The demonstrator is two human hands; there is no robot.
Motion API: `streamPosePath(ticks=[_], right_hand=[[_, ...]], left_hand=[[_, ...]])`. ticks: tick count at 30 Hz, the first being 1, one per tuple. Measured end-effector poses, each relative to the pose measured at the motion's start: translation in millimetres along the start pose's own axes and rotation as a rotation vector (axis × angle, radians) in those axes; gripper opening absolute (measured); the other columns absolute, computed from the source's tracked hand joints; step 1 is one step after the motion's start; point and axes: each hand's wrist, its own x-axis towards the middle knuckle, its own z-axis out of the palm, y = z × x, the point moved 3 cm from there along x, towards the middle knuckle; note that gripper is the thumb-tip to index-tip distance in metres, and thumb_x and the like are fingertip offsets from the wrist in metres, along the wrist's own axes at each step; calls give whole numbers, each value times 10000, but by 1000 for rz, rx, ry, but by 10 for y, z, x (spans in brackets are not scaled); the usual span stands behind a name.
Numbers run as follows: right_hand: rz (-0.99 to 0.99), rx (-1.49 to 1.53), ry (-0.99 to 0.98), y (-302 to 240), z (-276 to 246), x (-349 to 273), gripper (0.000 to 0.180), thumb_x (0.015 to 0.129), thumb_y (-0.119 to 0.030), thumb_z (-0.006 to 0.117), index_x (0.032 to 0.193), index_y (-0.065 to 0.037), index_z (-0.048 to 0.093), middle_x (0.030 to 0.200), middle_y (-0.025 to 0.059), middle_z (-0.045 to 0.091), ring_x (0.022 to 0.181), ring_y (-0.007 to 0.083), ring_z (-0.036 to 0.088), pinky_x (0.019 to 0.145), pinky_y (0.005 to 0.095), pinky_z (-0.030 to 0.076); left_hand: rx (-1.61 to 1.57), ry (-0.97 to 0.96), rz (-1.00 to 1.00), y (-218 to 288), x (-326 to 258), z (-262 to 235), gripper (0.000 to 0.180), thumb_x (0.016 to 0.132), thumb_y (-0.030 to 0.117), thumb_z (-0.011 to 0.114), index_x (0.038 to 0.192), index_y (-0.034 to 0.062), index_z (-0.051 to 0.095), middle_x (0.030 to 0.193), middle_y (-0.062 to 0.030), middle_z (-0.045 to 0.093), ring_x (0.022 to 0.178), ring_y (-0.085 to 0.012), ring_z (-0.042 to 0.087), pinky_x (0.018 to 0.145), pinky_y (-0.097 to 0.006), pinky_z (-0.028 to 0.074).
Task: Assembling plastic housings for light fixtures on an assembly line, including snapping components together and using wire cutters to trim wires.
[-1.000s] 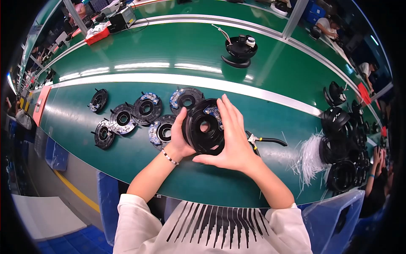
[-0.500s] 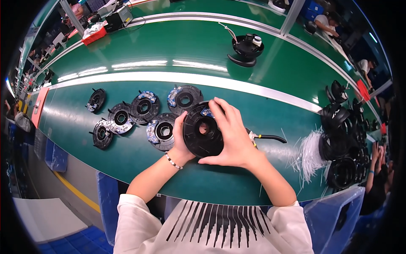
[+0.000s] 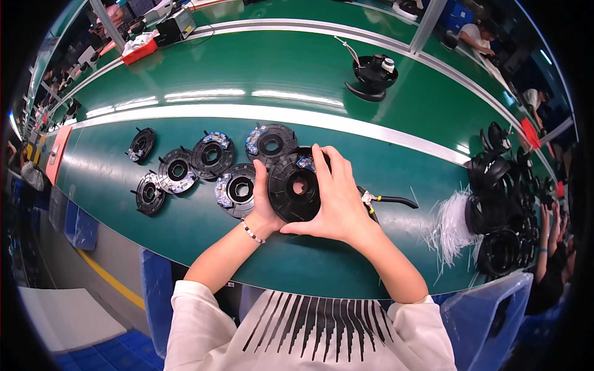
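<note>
Flanking a black disc (image 3: 284,195), left hand (image 3: 265,209) and right hand (image 3: 339,207) apparently grip it.

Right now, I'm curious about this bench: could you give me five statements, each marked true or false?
1. The left hand and right hand hold one round black part. True.
2. The right hand grips the pliers. False: they lie on the green table.
3. A beaded bracelet circles the left wrist. True.
4. Thin white strips lie left of both hands. False: they lie to the right.
5. Discs lying left of the hands carry circuit boards. True.
</note>
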Motion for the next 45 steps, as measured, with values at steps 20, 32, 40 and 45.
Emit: streamPosePath(ticks=[20, 32, 40, 45], right_hand=[[-124, 154, 450, 119, 91, -235, 1010, 406, -405, 763, 1215, 20, 333, 1242, 233, 317, 1094, 387, 370, 897, 453, 330], [-463, 240, 478, 320, -494, -470, 381, 563, -99, 738, 902, -26, 581, 869, 102, 618, 813, 274, 603, 791, 402, 469], [-249, 327, 474, 490, -557, -567, 423, 533, -147, 755, 902, -41, 577, 828, 84, 608, 741, 255, 583, 668, 319, 464], [-309, 179, 483, 510, -561, -575, 501, 465, -166, 793, 902, -40, 583, 838, 92, 602, 746, 250, 569, 705, 338, 447]], left_hand=[[79, 113, 84, -5, -33, 158, 513, 687, 293, 492, 1101, -9, 464, 1035, -148, 551, 924, -249, 554, 834, -368, 453], [70, 326, -510, -116, 131, 215, 581, 760, 423, 395, 1120, -30, 444, 1034, -174, 542, 920, -285, 562, 817, -409, 464], [-149, 116, -615, -372, 238, 259, 545, 756, 370, 371, 1113, -34, 454, 1080, -185, 510, 937, -298, 545, 792, -392, 490], [99, 290, -422, -439, 273, 391, 522, 769, 378, 359, 1101, -10, 469, 1071, -181, 514, 931, -275, 536, 800, -395, 457]])
